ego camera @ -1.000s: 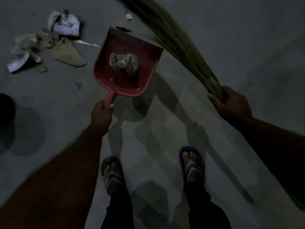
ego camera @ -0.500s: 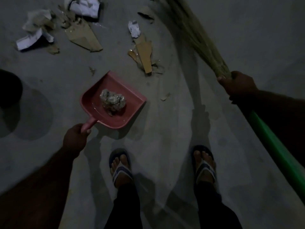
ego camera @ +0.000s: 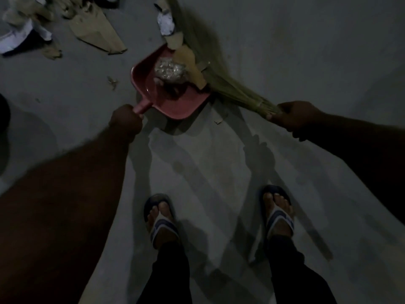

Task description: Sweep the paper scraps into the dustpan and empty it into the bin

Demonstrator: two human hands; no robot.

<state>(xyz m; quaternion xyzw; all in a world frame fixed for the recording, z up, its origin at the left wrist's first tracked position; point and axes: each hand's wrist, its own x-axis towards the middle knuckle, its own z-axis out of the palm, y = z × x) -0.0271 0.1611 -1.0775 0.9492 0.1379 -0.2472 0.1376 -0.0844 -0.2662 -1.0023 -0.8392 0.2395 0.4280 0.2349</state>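
My left hand grips the handle of a red dustpan that rests on the grey floor, mouth facing up and right. A crumpled shiny wad lies inside it. My right hand holds a grass broom by its bound neck. The bristles lie against the pan's mouth, pressing brown cardboard scraps and a white paper scrap onto its lip.
More paper and cardboard scraps lie at the top left, with white paper beside them. A dark round object sits at the left edge. Small bits dot the floor. My sandalled feet stand below.
The dustpan has moved up and right to the scraps near the broom. The broom has swung down and left, pushing the cardboard and white scrap against the pan's mouth.
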